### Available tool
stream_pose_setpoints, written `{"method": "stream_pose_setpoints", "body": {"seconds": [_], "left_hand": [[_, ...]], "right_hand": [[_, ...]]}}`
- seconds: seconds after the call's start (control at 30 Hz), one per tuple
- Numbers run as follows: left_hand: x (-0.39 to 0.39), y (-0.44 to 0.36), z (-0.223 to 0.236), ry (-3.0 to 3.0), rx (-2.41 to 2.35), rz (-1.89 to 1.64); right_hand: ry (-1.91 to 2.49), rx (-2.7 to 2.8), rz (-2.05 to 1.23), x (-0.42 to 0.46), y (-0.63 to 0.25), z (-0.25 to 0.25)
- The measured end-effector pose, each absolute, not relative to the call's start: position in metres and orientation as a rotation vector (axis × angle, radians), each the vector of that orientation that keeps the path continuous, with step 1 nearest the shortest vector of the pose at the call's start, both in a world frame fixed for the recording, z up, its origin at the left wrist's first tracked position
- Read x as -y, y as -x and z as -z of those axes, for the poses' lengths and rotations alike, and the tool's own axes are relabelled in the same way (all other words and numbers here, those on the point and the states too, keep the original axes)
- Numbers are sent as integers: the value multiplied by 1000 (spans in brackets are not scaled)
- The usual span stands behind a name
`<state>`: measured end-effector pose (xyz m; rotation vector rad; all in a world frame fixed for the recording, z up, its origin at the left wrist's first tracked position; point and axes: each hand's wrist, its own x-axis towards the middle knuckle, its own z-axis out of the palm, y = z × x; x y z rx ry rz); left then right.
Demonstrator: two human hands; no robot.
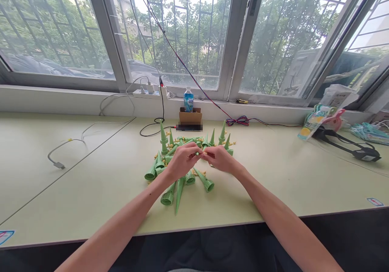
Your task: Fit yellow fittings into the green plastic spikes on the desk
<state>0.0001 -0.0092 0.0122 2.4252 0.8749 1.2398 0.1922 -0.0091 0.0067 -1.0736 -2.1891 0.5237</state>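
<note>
My left hand (181, 161) and my right hand (221, 158) meet over a heap of green plastic cones (178, 171) on the pale green table (91, 183). Between the fingertips of both hands is a small green piece (199, 153) with a yellowish bit at the right fingers. Both hands have curled, pinching fingers. Several cones lie on their sides near my wrists; others stand upright (163, 138) behind the hands. Small yellow parts (232, 143) are scattered among the cones.
A cardboard box (190, 118) with a water bottle (188, 99) stands at the back by the window sill. Cables (75, 138) trail over the left of the table. A black strap (349, 146) and packaged items (316, 122) lie at the right.
</note>
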Motion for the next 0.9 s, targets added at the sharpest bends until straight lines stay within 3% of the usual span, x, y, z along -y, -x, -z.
{"method": "stream_pose_setpoints", "body": {"seconds": [0.9], "left_hand": [[10,-5,-11,-2180,-1041,-1307]], "right_hand": [[1064,2181,-561,10,-192,-9]]}}
